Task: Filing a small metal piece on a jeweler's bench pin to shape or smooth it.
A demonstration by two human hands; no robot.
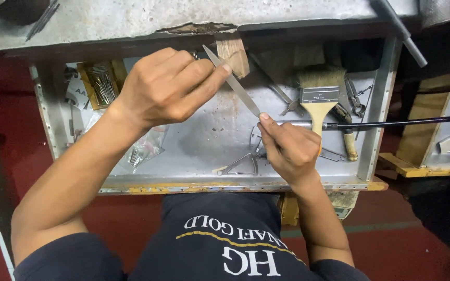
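Both our hands grip tools: left hand point(165, 86) clamps a flat file point(234, 82), right hand point(287, 148) pinches a rotary handpiece point(300, 124) over the drawer point(209, 140); filing needs steady strokes.

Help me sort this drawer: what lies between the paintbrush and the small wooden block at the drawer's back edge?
In the head view, only thin metal tools lie on the drawer floor between the paintbrush and the wooden block.

Bare drawer floor point(209, 140) lies open beneath the file point(234, 83); a paintbrush point(319, 99), pliers point(243, 162) and a nail box point(100, 83) crowd its sides.
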